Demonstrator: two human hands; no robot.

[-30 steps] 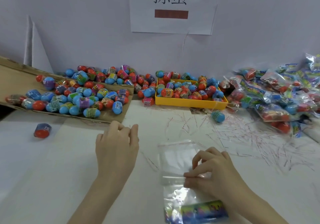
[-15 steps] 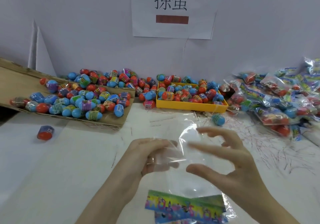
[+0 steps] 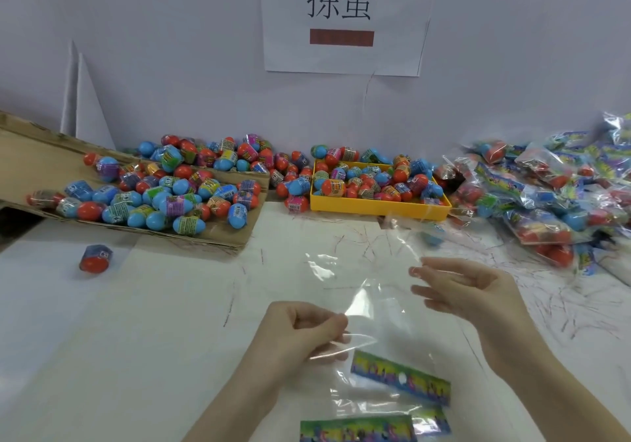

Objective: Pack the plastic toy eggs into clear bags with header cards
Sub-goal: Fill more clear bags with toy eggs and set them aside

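Head view looks down on a white table (image 3: pixel 102 339), and at about nine o'clock a lone red egg with a dark wrapper band (image 3: pixel 96 258) lies by itself on the bare surface. Just above it, toward ten o'clock, a flattened cardboard sheet (image 3: pixel 218 236) slopes down onto the table and carries a heap of blue and red toy eggs (image 3: pixel 160 199). More loose eggs spill between the cardboard and a yellow tray (image 3: pixel 379 210) at twelve o'clock, which is filled with eggs too. On the wall above the tray hangs a white paper sign (image 3: pixel 345 18) with two printed characters and a brown bar. Lower, near six o'clock, the left hand (image 3: pixel 304 332) pinches one edge of a clear bag (image 3: pixel 375 298) between curled fingers and thumb, lifting that side off the table. The bag's colourful header card (image 3: pixel 401 378) lies toward the viewer at five o'clock, and another header card (image 3: pixel 358 429) sits at the bottom edge below it. At about four o'clock the right hand (image 3: pixel 474 288) is spread with relaxed, straight fingers beside the bag's far side; whether the fingertips touch the film cannot be told. At two o'clock a pile of filled bags (image 3: pixel 553 195) rests against the wall.
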